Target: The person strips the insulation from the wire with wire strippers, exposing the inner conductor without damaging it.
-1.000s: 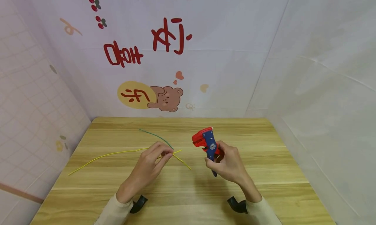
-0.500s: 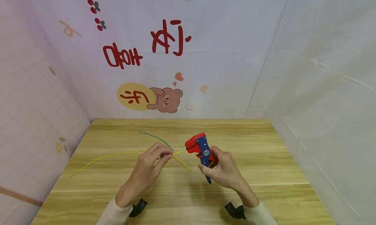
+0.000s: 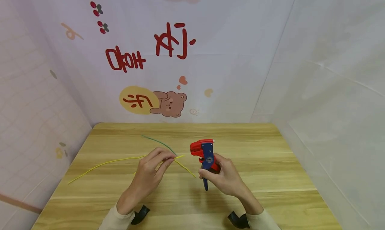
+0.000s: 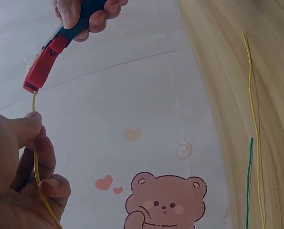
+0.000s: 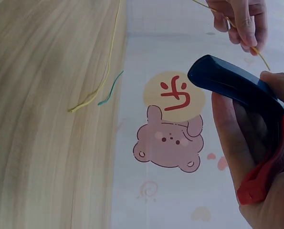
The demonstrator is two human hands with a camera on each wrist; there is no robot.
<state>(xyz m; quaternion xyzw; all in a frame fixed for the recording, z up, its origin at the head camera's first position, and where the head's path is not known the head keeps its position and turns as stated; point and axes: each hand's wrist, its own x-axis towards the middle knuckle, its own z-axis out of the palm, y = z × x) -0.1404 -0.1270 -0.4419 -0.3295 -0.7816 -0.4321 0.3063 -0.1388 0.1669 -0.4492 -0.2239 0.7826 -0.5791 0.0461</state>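
My left hand [image 3: 151, 168] pinches a yellow wire [image 4: 34, 101] between thumb and fingertips, and a short end sticks out to the right. My right hand [image 3: 227, 178] grips a wire stripper [image 3: 207, 153] with a red head and blue handle, held above the table with its mouth facing left. In the head view, a small gap shows between the wire tip and that mouth; in the left wrist view they line up and seem to meet. A second yellow wire [image 4: 254, 105] lies on the table beyond my left hand, beside a green wire [image 3: 159, 142].
The wooden table [image 3: 264, 156] backs onto a white printed wall cloth [image 3: 228, 73] with a bear and red characters. Cloth also hangs on the left and right sides. Black bands [image 3: 140, 215] sit by both wrists.
My right hand has brought the wire stripper left and a little nearer to me, toward the wire tip. My left hand has barely moved and still pinches the wire.
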